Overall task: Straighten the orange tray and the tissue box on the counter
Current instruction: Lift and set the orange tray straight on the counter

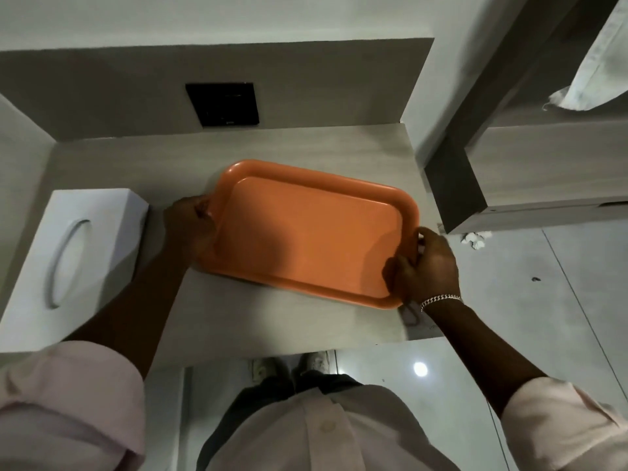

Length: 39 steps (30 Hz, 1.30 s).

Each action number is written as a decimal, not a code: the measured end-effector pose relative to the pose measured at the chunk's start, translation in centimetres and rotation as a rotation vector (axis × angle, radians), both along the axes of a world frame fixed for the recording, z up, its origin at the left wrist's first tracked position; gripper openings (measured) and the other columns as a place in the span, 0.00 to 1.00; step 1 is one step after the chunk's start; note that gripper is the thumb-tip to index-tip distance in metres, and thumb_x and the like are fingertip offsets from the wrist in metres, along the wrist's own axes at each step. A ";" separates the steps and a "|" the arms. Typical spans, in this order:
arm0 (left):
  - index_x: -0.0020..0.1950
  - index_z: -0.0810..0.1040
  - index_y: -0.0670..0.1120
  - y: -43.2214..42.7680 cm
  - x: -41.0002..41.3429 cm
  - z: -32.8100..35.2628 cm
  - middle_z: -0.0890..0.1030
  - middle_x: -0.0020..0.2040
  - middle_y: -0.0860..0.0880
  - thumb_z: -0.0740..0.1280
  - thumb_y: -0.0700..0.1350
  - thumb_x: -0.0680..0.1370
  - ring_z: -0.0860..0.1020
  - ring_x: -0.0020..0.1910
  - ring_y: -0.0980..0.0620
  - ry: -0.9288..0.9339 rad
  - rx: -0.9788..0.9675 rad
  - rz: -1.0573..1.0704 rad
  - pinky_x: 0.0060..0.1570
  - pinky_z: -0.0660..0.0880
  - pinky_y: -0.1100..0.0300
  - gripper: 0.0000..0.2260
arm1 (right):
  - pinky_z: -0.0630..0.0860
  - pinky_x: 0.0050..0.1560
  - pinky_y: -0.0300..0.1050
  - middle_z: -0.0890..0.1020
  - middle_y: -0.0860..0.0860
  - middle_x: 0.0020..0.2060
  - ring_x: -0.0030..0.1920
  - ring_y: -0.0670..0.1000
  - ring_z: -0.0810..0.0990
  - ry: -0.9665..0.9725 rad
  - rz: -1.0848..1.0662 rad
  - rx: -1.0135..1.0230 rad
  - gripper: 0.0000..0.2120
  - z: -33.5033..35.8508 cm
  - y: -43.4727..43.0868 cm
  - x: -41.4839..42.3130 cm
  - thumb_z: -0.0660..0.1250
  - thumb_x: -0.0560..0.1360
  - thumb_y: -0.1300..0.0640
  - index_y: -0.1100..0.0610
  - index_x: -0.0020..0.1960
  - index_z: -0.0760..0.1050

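Both hands grip the orange tray (306, 232), one at each short end, and it lies flat on the pale wood-grain counter (306, 328) between them, turned askew so that its long sides run at a slant to the counter's front edge. The left hand (190, 226) closes over the tray's left rim, fingers curled round the lip and the back of the hand facing up; its forearm reaches in bare from a rolled-up pink sleeve (68, 402) at the lower left. The right hand (424, 266) clasps the rim at the near right corner, thumb on the inside of the tray and fingers wrapped over the outer edge, with a silver chain bracelet (440, 300) at the wrist; that forearm comes up steeply from the lower right, elbow bent outward. Just outside the left hand, apart from the tray, the white tissue box (71, 260) rests on the counter, its oval slot facing up and its long axis tilted off the counter's lines. Beyond the hands, a black wall plate (224, 103) is set in the back panel.
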<state>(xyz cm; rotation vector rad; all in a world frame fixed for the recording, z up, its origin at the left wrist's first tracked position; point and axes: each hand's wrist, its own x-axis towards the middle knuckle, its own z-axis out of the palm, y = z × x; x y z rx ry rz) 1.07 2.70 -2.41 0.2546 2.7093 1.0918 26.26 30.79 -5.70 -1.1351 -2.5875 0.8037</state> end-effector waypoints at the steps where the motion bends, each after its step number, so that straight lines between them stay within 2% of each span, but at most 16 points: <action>1: 0.46 0.83 0.39 0.1 -0.1 -0.1 0.82 0.37 0.38 0.60 0.41 0.68 0.79 0.53 0.45 -0.024 0.039 0.070 0.60 0.75 0.44 0.15 | 0.75 0.49 0.49 0.81 0.57 0.49 0.50 0.61 0.80 0.020 -0.055 -0.069 0.24 -0.1 -0.3 0.0 0.73 0.70 0.57 0.60 0.63 0.73; 2: 0.49 0.83 0.38 0.0 -0.3 -0.3 0.83 0.44 0.33 0.62 0.38 0.70 0.79 0.56 0.44 -0.040 0.058 0.111 0.61 0.75 0.45 0.14 | 0.73 0.47 0.46 0.81 0.54 0.42 0.45 0.59 0.81 0.033 -0.093 -0.113 0.22 -0.1 -0.5 0.0 0.73 0.70 0.58 0.60 0.62 0.74; 4: 0.56 0.81 0.36 -0.2 -0.6 -0.6 0.83 0.55 0.34 0.64 0.34 0.71 0.80 0.57 0.41 -0.057 0.068 0.120 0.61 0.76 0.45 0.15 | 0.71 0.46 0.43 0.78 0.51 0.35 0.37 0.56 0.78 0.054 -0.116 -0.113 0.19 -0.1 -0.5 -0.1 0.72 0.70 0.60 0.61 0.60 0.76; 6: 0.56 0.81 0.37 -0.6 -1.1 -0.8 0.83 0.55 0.36 0.65 0.33 0.70 0.81 0.55 0.41 -0.060 0.068 0.127 0.59 0.78 0.47 0.15 | 0.70 0.45 0.42 0.77 0.51 0.32 0.33 0.53 0.75 0.077 -0.118 -0.082 0.16 0.1 -0.3 -0.3 0.71 0.70 0.62 0.63 0.57 0.78; 9: 0.54 0.82 0.37 -1.1 -1.6 -0.8 0.84 0.52 0.38 0.66 0.32 0.69 0.81 0.49 0.48 -0.032 0.074 0.139 0.45 0.78 0.66 0.14 | 0.69 0.44 0.39 0.78 0.51 0.31 0.30 0.49 0.74 0.074 -0.081 -0.047 0.14 0.4 0.3 -1.1 0.70 0.71 0.64 0.63 0.56 0.79; 11: 0.53 0.83 0.38 -1.5 -2.0 -0.7 0.85 0.48 0.41 0.67 0.33 0.68 0.81 0.47 0.48 -0.028 0.092 0.141 0.42 0.76 0.66 0.15 | 0.67 0.40 0.36 0.78 0.51 0.31 0.29 0.48 0.74 0.078 -0.045 -0.022 0.14 0.8 0.9 -1.9 0.70 0.71 0.64 0.63 0.57 0.79; 14: 0.53 0.83 0.39 -2.1 -2.7 -0.3 0.85 0.48 0.42 0.67 0.34 0.68 0.83 0.50 0.42 -0.066 0.135 0.168 0.56 0.79 0.49 0.14 | 0.70 0.40 0.37 0.79 0.52 0.31 0.30 0.51 0.76 0.084 0.006 0.025 0.15 1.7 2.0 -3.7 0.70 0.71 0.63 0.63 0.58 0.79; 16: 0.53 0.83 0.38 -2.3 -3.2 0.1 0.85 0.50 0.38 0.68 0.33 0.68 0.82 0.51 0.41 -0.065 0.146 0.192 0.58 0.78 0.45 0.14 | 0.72 0.44 0.41 0.80 0.52 0.31 0.31 0.52 0.77 0.073 0.044 0.051 0.16 2.4 2.6 -5.2 0.69 0.72 0.63 0.63 0.59 0.78; 19: 0.54 0.83 0.40 -2.6 -3.8 0.6 0.84 0.48 0.44 0.69 0.35 0.69 0.81 0.45 0.48 -0.027 0.115 0.211 0.49 0.75 0.58 0.14 | 0.75 0.45 0.45 0.81 0.52 0.31 0.33 0.54 0.79 0.059 0.099 0.070 0.17 3.2 3.2 -7.5 0.69 0.72 0.63 0.63 0.60 0.78; 21: 0.54 0.83 0.42 -2.9 -4.4 0.9 0.84 0.48 0.45 0.69 0.37 0.70 0.79 0.44 0.51 -0.004 0.071 0.229 0.48 0.71 0.61 0.13 | 0.75 0.48 0.45 0.83 0.56 0.33 0.34 0.55 0.79 0.058 0.115 0.074 0.17 3.5 3.4 -9.0 0.69 0.72 0.63 0.64 0.60 0.78; 24: 0.54 0.83 0.42 -3.2 -5.7 1.0 0.85 0.53 0.42 0.69 0.38 0.71 0.80 0.51 0.47 -0.008 0.034 0.231 0.52 0.70 0.61 0.12 | 0.76 0.53 0.48 0.84 0.59 0.35 0.37 0.56 0.80 0.036 0.141 0.073 0.17 3.8 3.7 -11.0 0.69 0.72 0.64 0.64 0.60 0.78; 28: 0.52 0.83 0.41 -3.0 -6.9 0.8 0.85 0.52 0.41 0.70 0.39 0.72 0.80 0.48 0.49 -0.034 0.021 0.211 0.52 0.72 0.58 0.10 | 0.75 0.50 0.45 0.81 0.55 0.33 0.37 0.53 0.78 -0.016 0.147 0.039 0.17 3.7 4.2 -13.1 0.68 0.73 0.63 0.64 0.61 0.77; 31: 0.52 0.83 0.42 -2.8 -7.3 0.6 0.85 0.52 0.41 0.70 0.39 0.71 0.81 0.51 0.45 -0.063 0.012 0.223 0.52 0.74 0.58 0.10 | 0.76 0.52 0.47 0.83 0.59 0.37 0.42 0.58 0.82 -0.060 0.141 0.018 0.17 3.2 4.6 -14.2 0.67 0.73 0.62 0.62 0.62 0.77; 34: 0.52 0.84 0.43 -2.6 -7.1 0.6 0.85 0.53 0.42 0.69 0.40 0.71 0.81 0.53 0.45 -0.071 0.008 0.241 0.54 0.73 0.59 0.11 | 0.77 0.55 0.49 0.84 0.62 0.41 0.46 0.61 0.83 -0.089 0.130 -0.015 0.18 2.5 4.9 -14.8 0.67 0.73 0.63 0.62 0.62 0.77; 37: 0.53 0.83 0.41 -2.4 -6.7 0.6 0.85 0.53 0.41 0.69 0.39 0.72 0.79 0.47 0.50 -0.069 0.025 0.231 0.50 0.71 0.62 0.11 | 0.74 0.55 0.45 0.85 0.62 0.42 0.47 0.61 0.82 -0.099 0.124 -0.014 0.18 2.1 5.1 -14.9 0.67 0.73 0.64 0.61 0.62 0.77; 39: 0.53 0.83 0.41 -2.4 -6.6 0.6 0.85 0.53 0.41 0.68 0.39 0.72 0.78 0.45 0.52 -0.072 0.034 0.215 0.48 0.71 0.62 0.11 | 0.76 0.56 0.49 0.84 0.63 0.43 0.48 0.62 0.82 -0.097 0.118 -0.015 0.18 1.9 5.1 -15.0 0.66 0.73 0.63 0.61 0.62 0.77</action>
